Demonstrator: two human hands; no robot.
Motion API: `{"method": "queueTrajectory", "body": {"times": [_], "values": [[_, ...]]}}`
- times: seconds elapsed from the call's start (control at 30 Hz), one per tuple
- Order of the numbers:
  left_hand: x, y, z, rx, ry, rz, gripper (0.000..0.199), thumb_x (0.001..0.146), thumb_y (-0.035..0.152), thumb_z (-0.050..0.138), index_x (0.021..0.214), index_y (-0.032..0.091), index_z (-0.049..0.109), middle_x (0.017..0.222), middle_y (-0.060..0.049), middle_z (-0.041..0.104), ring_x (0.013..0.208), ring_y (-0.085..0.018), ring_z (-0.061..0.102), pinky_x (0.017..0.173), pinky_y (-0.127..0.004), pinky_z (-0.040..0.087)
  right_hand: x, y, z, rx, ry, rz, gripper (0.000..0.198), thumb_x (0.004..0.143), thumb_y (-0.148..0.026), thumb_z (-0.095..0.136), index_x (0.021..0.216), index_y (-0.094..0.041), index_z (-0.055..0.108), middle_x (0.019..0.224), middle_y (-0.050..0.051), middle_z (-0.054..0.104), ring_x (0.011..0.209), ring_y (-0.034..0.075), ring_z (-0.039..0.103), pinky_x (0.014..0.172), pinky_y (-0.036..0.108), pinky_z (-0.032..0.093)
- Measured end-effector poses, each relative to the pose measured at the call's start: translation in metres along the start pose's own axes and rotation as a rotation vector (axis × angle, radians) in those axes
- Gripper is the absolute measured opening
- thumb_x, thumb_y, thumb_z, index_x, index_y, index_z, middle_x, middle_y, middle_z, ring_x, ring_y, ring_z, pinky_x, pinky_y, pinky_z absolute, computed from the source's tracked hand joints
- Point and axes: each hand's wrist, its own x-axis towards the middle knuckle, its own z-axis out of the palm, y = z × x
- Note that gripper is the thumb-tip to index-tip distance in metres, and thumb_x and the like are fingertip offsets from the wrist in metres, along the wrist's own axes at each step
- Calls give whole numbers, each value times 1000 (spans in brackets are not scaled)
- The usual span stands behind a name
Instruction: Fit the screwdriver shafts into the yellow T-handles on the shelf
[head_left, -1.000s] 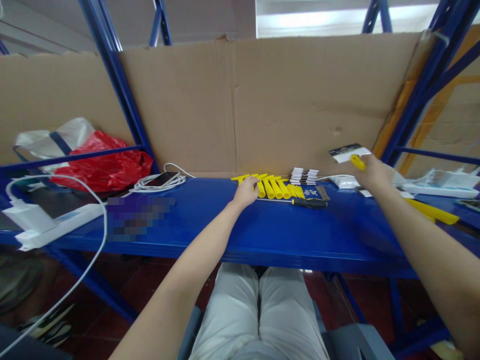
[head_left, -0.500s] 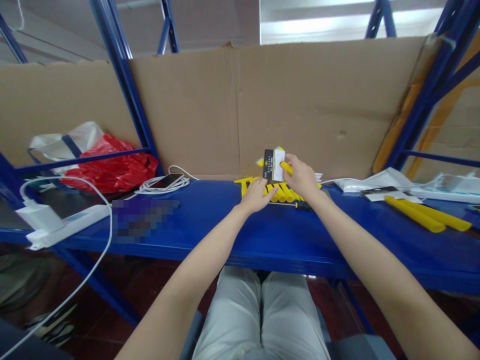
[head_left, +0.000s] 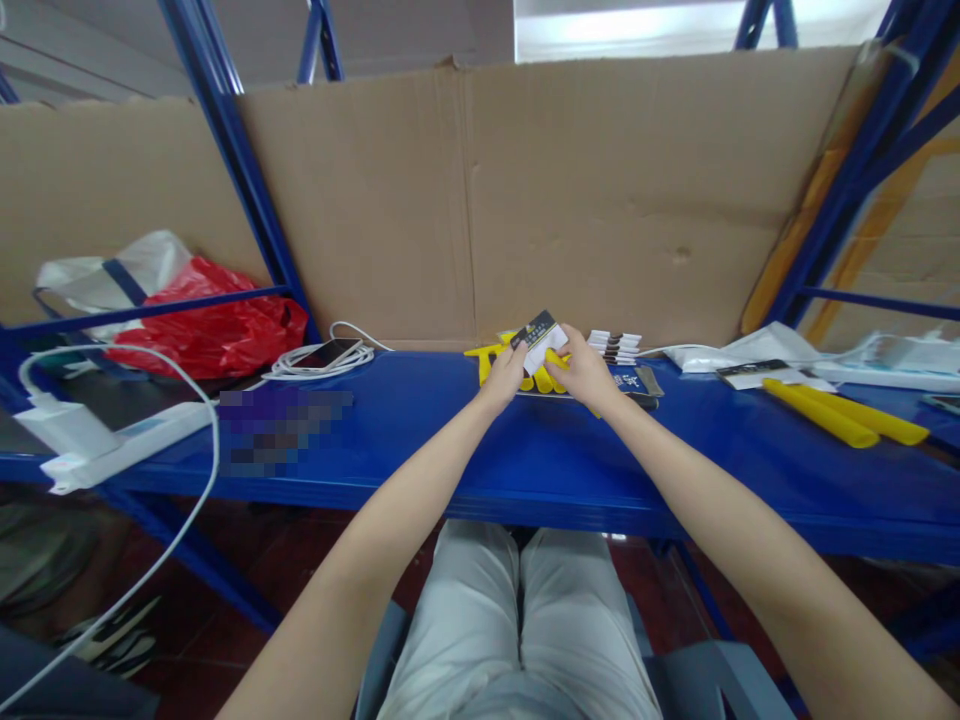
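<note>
A black-and-white printed card (head_left: 541, 338) is tilted between my two hands, above the back of the blue table. My left hand (head_left: 504, 380) pinches its left edge between thumb and fingers. My right hand (head_left: 587, 372) is closed around a yellow handle (head_left: 556, 358), which lies against the card's lower right part; the rest of that piece is hidden. Below and behind the hands is a row of yellow T-shaped tools (head_left: 485, 364), partly covered by the hands and card. Beside my right hand lies a small stack of white-and-dark strips (head_left: 615, 347).
Two long yellow tubes (head_left: 847, 412) lie to the right, near a white plastic bag (head_left: 739, 350). To the left are a coiled white cable (head_left: 300, 370), a red plastic bag (head_left: 217, 320) and a power strip (head_left: 161, 437). Cardboard (head_left: 360, 210) stands along the back.
The card has come lower and tilted clockwise. My left hand has moved from over the yellow row to grip the card's edge. My right hand has moved slightly down, uncovering the stacked strips.
</note>
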Motion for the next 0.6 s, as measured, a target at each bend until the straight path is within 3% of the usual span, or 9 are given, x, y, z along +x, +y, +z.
{"method": "queueTrajectory", "body": {"times": [0.13, 0.2, 0.3, 0.43, 0.6], "values": [[6, 3, 1, -194, 128, -120, 13, 90, 23, 61, 83, 16, 70, 81, -6, 76, 89, -23, 74, 82, -29, 55, -1, -15, -2, 344, -99, 289, 67, 81, -24, 71, 143, -14, 49, 75, 1, 73, 68, 20, 69, 62, 29, 54], [7, 6, 0, -265, 174, -162, 14, 90, 24, 59, 89, 15, 70, 81, -6, 76, 84, -22, 75, 80, -28, 56, -2, -22, -6, 453, -167, 417, 43, 86, -22, 67, 128, -16, 57, 67, -1, 70, 54, 15, 63, 50, 24, 48], [6, 10, -1, -340, 196, -237, 19, 92, 24, 54, 96, 13, 69, 79, -7, 76, 74, -20, 74, 75, -29, 57, -2, -26, -11, 564, -221, 502, 5, 91, -18, 63, 96, -19, 61, 59, -2, 67, 45, 10, 57, 44, 19, 42], [5, 15, -3, -404, 216, -303, 22, 94, 27, 51, 93, 13, 68, 76, -7, 74, 65, -19, 72, 70, -28, 57, -3, -22, -13, 712, -249, 546, 21, 93, -16, 60, 73, -19, 58, 57, -1, 65, 45, 9, 57, 46, 18, 45], [12, 17, -12, -433, 285, -327, 20, 92, 28, 49, 85, 17, 64, 63, -3, 68, 58, -20, 70, 60, -29, 58, -2, -19, -13, 744, -289, 487, 19, 88, -19, 71, 71, -19, 62, 56, -3, 63, 47, 8, 57, 47, 17, 45]]}}
